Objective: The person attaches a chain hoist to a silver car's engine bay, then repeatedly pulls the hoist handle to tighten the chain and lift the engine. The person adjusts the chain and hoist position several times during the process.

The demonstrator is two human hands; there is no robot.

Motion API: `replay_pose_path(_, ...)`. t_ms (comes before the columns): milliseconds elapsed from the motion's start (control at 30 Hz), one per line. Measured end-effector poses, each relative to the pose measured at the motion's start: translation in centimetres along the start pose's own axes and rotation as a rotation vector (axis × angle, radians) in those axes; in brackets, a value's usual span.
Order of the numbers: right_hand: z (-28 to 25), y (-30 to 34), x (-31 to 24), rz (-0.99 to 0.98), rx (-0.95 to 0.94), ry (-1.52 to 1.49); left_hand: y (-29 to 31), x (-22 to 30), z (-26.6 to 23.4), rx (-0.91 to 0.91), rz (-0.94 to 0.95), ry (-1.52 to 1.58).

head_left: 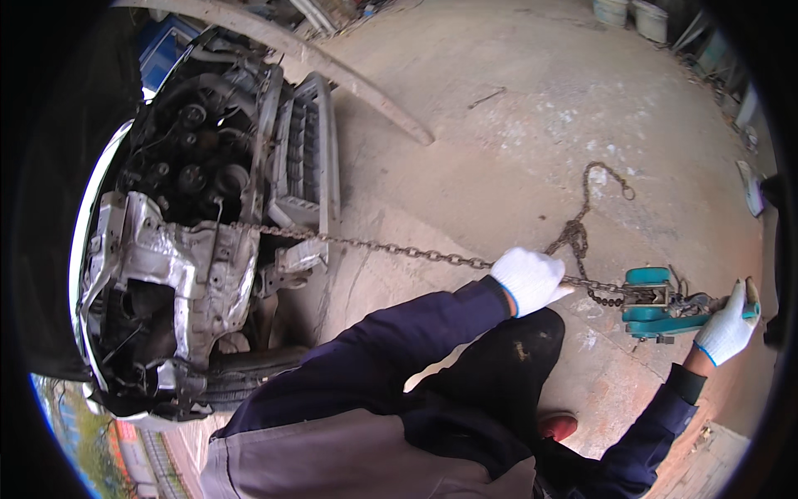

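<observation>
A taut steel chain runs from the dented front of a car toward a teal lever chain hoist on my right. My left hand, in a white knit glove with a blue cuff edge, is closed around the chain a short way from the hoist. At the hoist's far right, my right hand, gloved alike, wraps the end of its lever handle. Slack links hang below the taut run by the hoist. A loose chain tail lies bunched on the floor, ending in a ring.
The car's engine bay stands exposed, with a loosened grey front beam along its nose. A long pale curved bar reaches over the concrete floor. Buckets and clutter line the back right. My bent knee is below the chain.
</observation>
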State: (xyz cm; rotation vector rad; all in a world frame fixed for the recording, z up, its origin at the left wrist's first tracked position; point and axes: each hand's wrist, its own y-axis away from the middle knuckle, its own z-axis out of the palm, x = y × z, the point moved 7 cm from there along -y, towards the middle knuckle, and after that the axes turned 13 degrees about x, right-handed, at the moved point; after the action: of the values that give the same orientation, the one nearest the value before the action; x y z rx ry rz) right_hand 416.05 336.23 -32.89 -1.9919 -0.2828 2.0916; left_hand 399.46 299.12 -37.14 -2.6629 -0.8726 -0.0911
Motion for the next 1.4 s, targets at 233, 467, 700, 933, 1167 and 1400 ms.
replay_pose_path(233,0.9,-1.3,-2.4,-0.301,-0.261,0.221,-0.8,-0.2,1.4,-0.171,-0.086,0.045)
replay_pose_path(467,0.4,-0.7,-7.4,-0.6,-0.341,0.298,-1.1,-0.3,1.4,-0.278,-0.139,0.005)
replay_pose_path(700,5.7,0.6,-11.7,-1.132,-0.944,0.543,-0.7,0.3,0.1,-0.254,-0.195,0.02)
replay_pose_path(933,7.4,3.5,-12.3,-1.687,-1.154,0.826,0.3,1.4,0.7,-0.146,-0.359,-0.046)
replay_pose_path(1167,12.3,0.9,-10.5,-1.717,-1.141,0.759,0.7,2.3,1.5,-0.131,-0.432,-0.113)
replay_pose_path(1400,15.8,-2.5,-6.3,-1.319,-1.089,0.634,0.2,0.9,2.0,-0.165,-0.486,-0.079)
